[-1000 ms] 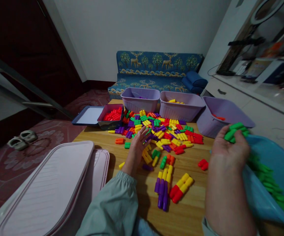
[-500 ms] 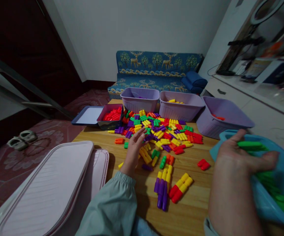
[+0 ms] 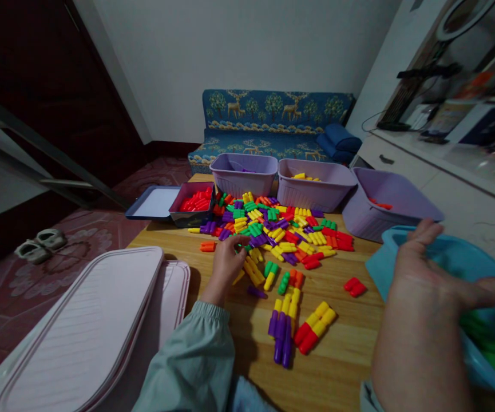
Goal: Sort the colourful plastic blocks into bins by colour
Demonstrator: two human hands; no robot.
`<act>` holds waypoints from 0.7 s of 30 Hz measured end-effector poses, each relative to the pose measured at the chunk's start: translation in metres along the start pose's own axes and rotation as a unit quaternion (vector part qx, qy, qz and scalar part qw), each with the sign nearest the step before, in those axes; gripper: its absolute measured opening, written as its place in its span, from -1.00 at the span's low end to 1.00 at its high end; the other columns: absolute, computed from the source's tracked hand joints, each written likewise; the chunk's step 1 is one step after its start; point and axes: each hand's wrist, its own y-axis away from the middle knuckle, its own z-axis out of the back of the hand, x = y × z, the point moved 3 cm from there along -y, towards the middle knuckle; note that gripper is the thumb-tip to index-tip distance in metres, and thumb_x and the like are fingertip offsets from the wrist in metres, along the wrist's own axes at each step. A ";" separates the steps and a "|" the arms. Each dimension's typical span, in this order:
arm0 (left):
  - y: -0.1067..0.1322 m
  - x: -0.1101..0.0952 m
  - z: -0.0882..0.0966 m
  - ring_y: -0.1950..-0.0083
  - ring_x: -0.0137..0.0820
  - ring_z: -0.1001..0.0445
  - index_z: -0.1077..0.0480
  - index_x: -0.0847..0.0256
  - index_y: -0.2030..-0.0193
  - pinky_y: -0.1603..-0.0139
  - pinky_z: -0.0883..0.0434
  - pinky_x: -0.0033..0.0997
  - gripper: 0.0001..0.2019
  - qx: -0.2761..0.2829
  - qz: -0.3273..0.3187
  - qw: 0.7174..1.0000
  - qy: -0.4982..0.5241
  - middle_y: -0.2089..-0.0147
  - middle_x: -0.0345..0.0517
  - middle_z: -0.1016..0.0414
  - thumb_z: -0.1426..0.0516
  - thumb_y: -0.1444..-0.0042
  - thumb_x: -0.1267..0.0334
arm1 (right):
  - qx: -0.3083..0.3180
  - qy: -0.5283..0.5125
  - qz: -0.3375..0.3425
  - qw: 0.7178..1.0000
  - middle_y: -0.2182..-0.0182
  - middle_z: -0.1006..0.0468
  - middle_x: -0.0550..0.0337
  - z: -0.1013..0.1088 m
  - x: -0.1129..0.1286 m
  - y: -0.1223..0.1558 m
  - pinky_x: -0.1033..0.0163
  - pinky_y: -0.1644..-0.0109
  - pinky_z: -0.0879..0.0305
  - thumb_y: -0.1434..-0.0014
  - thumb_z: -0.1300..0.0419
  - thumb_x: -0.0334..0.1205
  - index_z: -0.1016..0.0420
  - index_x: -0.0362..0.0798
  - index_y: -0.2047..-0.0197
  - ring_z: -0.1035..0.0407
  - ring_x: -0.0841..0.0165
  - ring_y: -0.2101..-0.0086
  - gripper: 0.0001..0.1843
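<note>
My left hand is at the near left edge of a pile of coloured bullet-shaped plastic blocks. Its fingers are bent together at a green block, which they partly hide. Over a light-blue basin my right hand is held palm up, fingers spread, with nothing seen in it. Green blocks lie inside that basin. Nearer to me are joined purple-and-yellow blocks and red-and-yellow ones.
Purple bins stand along the table's far side, some blocks inside. A tin of red blocks sits at the left beside its lid. Pale lids are stacked at the near left. A single red piece lies near the basin.
Green blocks that lay in my right hand have left it, and the hand has opened wider over the basin. My left hand has lowered slightly leftward and its fingers have closed in.
</note>
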 end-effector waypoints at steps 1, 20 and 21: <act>0.000 0.000 0.002 0.36 -0.31 -0.48 -0.59 0.17 0.24 0.17 -0.42 -0.29 -0.73 0.008 0.006 1.000 -0.026 0.35 -0.08 -0.59 -0.14 0.08 0.41 | 0.081 -0.002 0.009 0.997 -0.03 -0.42 -0.01 -0.003 -0.001 -0.001 0.11 0.35 -0.57 -0.14 -0.01 0.32 -0.37 0.08 0.14 -0.49 0.21 0.03 -0.50; 0.017 -0.022 0.004 -0.09 -0.03 -0.32 -0.39 0.02 -0.20 -0.11 -0.33 -0.08 -0.27 0.206 -0.081 0.917 -0.333 -0.05 0.10 -0.25 -0.36 0.24 0.24 | 0.428 0.876 0.206 0.086 0.16 -0.57 0.15 0.096 -0.111 -0.044 0.14 -0.06 -0.27 0.11 -0.29 -0.43 -0.61 0.06 0.17 -0.39 0.26 0.10 -0.62; 0.017 -0.022 0.004 -0.10 -0.02 -0.31 -0.41 0.01 -0.18 -0.12 -0.32 -0.07 -0.28 0.204 -0.079 0.917 -0.334 -0.05 0.10 -0.23 -0.36 0.24 0.24 | 0.429 0.876 0.211 0.069 0.15 -0.55 0.14 0.098 -0.111 -0.046 0.15 -0.07 -0.26 0.09 -0.29 -0.42 -0.61 0.06 0.15 -0.38 0.26 0.09 -0.61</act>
